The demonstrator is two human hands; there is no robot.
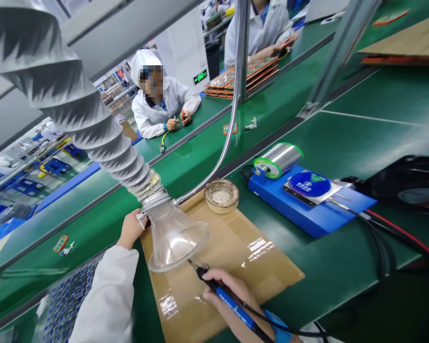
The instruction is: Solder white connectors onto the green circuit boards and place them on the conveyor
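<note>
My right hand (232,293) is closed around the blue and black handle of a soldering iron (232,309). The iron's tip end points up and left, by the rim of a clear funnel-shaped fume hood (175,238). My left hand (130,229) is beside the hood's neck, next to a metal clamp screw (142,216). Its fingers look bent, but the hood partly hides them and what they grip. From the neck, a ribbed grey duct (89,114) rises to the upper left. Under both hands lies a taped cardboard sheet (207,309).
A round bowl (221,195) sits at the cardboard's far edge. To its right is a blue stand (300,209) with a solder wire spool (279,159). Cables run along the right. A flexible metal tube (223,157) and co-workers (164,102) are beyond, across the green conveyor (186,166).
</note>
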